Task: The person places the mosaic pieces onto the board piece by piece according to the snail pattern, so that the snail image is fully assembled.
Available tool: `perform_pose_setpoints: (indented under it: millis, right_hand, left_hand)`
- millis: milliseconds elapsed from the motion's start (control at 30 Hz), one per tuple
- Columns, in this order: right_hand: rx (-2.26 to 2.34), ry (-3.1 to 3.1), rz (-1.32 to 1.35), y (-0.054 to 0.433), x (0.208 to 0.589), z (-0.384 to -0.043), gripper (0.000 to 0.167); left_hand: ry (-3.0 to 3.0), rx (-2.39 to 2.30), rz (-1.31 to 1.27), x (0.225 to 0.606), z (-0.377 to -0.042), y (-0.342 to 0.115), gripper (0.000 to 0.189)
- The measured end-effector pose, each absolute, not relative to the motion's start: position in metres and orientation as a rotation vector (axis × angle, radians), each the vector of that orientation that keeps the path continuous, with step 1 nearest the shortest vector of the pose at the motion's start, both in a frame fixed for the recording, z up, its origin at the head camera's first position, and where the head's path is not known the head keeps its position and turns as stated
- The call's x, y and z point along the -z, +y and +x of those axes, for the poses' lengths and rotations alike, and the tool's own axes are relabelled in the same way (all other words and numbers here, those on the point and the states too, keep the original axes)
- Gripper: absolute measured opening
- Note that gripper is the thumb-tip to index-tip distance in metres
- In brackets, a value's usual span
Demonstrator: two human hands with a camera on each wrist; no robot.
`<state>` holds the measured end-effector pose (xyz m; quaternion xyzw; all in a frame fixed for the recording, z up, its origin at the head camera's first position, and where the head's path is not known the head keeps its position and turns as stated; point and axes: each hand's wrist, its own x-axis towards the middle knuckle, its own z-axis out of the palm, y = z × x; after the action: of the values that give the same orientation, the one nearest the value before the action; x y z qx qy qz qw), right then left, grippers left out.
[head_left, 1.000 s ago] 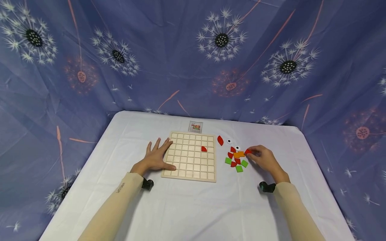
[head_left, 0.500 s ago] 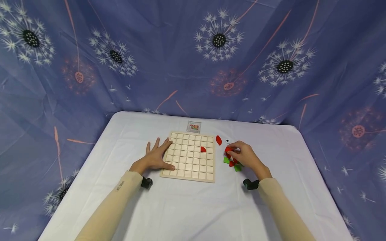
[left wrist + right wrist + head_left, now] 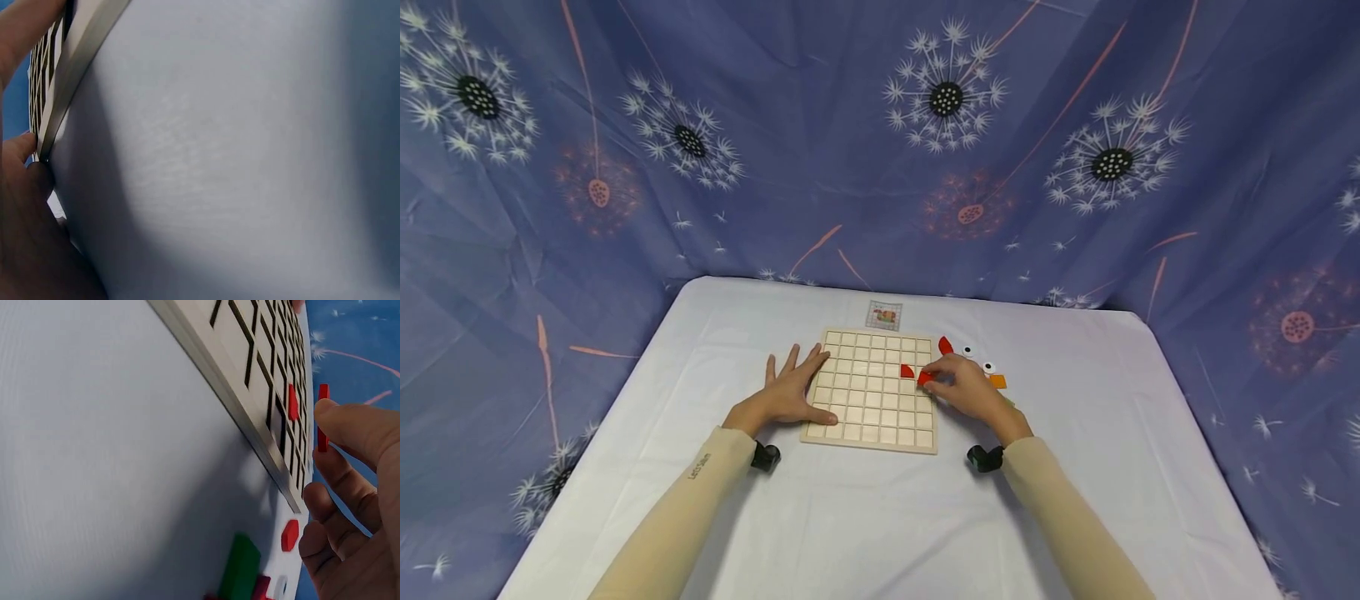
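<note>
A pale wooden board [image 3: 868, 417] with a grid of square cells lies mid-table. My left hand [image 3: 784, 395] rests on its left edge with fingers spread and thumb over the lower left corner. One red quarter-round tile [image 3: 907, 372] sits in a cell right of centre. Over the board's right side, my right hand [image 3: 968, 390] pinches another red tile [image 3: 923, 379] between thumb and fingers. The right wrist view shows this held tile [image 3: 323, 394] edge-on, above the board, with the placed red tile [image 3: 292, 403] beyond it.
Behind the board lies a small picture card [image 3: 884, 316]. Right of it are a red pointed-oval tile [image 3: 945, 344], round eye tiles [image 3: 988, 367] and an orange tile [image 3: 997, 381]. A green tile [image 3: 240, 569] and red ones show in the right wrist view; my right hand hides most in the head view.
My right hand has carried the red tile leftward, from the right of the loose tiles, across them, to over the board's right side. The left hand has stayed on the board.
</note>
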<state>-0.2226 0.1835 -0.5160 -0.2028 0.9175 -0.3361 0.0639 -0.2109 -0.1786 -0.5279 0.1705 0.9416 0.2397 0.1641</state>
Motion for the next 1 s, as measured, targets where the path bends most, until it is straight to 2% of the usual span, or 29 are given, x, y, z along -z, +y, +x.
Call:
perform_pose_setpoints:
  millis: [600,1000]
  right_hand:
    - [1.008,2.720,-0.628,0.159,0.526,-0.226,0.023]
    - [0.899,2.768,-0.657,0.149,0.526,-0.224,0.027]
  left_hand:
    - [2.690,-0.640,0.464,0.529,-0.214,-0.176,0.128]
    - [2.716,-0.637,0.443,0.529,-0.209,-0.172,0.127]
